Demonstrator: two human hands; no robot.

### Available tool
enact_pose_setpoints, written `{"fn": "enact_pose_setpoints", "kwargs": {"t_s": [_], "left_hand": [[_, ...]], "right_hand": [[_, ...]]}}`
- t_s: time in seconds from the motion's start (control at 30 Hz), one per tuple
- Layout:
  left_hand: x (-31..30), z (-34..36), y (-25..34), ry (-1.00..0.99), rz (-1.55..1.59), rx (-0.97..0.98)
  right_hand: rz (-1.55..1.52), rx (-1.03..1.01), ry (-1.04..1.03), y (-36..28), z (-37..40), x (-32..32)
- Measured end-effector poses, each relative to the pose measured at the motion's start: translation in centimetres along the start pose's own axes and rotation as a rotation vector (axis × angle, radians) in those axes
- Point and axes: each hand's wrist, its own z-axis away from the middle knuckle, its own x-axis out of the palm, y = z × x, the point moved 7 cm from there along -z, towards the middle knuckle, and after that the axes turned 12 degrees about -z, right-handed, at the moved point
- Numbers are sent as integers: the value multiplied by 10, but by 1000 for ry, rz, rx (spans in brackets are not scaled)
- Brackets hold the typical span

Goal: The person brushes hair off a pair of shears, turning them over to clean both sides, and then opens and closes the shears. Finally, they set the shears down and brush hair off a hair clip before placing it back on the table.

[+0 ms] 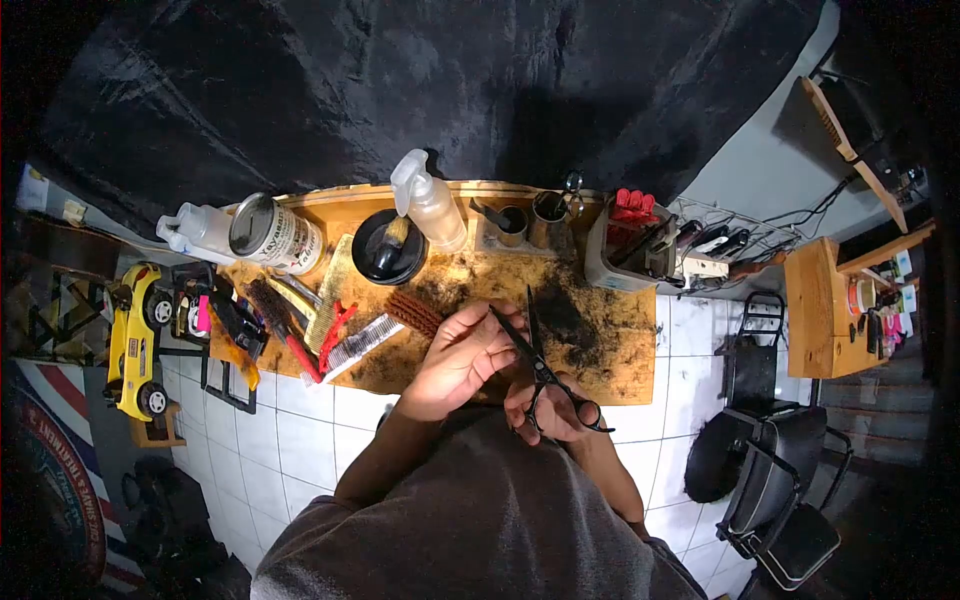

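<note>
Black scissors (541,372) are spread apart over the front of the wooden table, blades toward the back. My right hand (550,410) is closed around them, with fingers at the finger loops. My left hand (458,362) has its fingers curled, and its fingertips meet the end of the left blade. Just behind my left hand lies a brown ridged object (413,313), perhaps a braided piece. Left of it are a white comb (362,342) and a red-handled tool (304,358). Dark hair clippings (570,325) cover the tabletop near the blades.
At the table's (630,385) back stand a spray bottle (435,205), a black bowl (388,250) with a brush, a large can (278,237) and a grey bin (628,250) of tools. A yellow toy car (137,340) is left, a black chair (775,480) right.
</note>
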Motion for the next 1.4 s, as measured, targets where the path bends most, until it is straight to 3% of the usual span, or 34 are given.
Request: {"fn": "enact_pose_setpoints", "kwargs": {"t_s": [0.23, 0.3, 0.33, 0.4, 0.5, 0.83, 0.9, 1.13, 1.4], "left_hand": [[-19, -4, -7, -3, -67, 66], [-11, -6, -2, -186, 36, 122], [-3, -6, 1, -186, 36, 121], [-4, -4, 2, 112, -49, 59], [-5, -4, -1, 13, 5, 79], [-15, -7, -8, 5, 27, 63], [-12, -6, -3, 96, -12, 82], [-13, -6, -3, 28, -8, 83], [-9, -5, -2, 115, 8, 54]], "right_hand": [[26, -1, -5, -2, 0, 0], [28, -1, 9, -2, 1, 0], [27, -7, 16, -2, 2, 0], [25, -13, 22, -2, 2, -1], [29, -9, 26, -2, 2, -1], [80, 21, 66, -5, -3, 6], [100, 13, 74, -6, -3, 5], [43, 21, 27, -2, 0, 2], [51, 18, 20, -2, -1, 2]]}}
